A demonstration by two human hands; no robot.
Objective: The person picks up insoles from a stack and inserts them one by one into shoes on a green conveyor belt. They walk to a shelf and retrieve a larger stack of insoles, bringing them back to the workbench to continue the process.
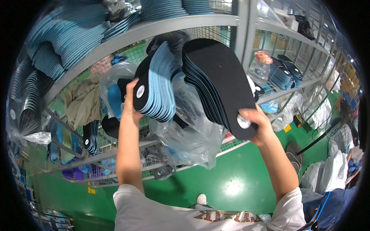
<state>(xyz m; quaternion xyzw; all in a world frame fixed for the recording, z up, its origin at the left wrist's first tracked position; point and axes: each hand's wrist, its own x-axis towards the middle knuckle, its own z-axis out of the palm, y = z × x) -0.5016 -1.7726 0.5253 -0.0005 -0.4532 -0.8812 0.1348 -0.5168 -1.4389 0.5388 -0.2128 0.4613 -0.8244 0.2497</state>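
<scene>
My left hand (132,103) is closed round the heel end of a stack of insoles (161,82), held on its side so the light blue edges face right. Its black outer face carries a round white label. My right hand (257,122) grips the heel of a second insole stack (221,71), black face up, with the thumb beside a round white label. Both stacks are in the air before the rack, apart at the heels and close together at the top. Under and between them hangs a crumpled clear plastic bag (189,134) on the shelf.
A grey metal rack (185,25) with mesh shelves spans the front. More blue insole stacks (73,34) fill its upper left. A clear jar with an orange lid (263,57) stands on the right shelf. White bags (333,171) lie at right on the green floor (231,184).
</scene>
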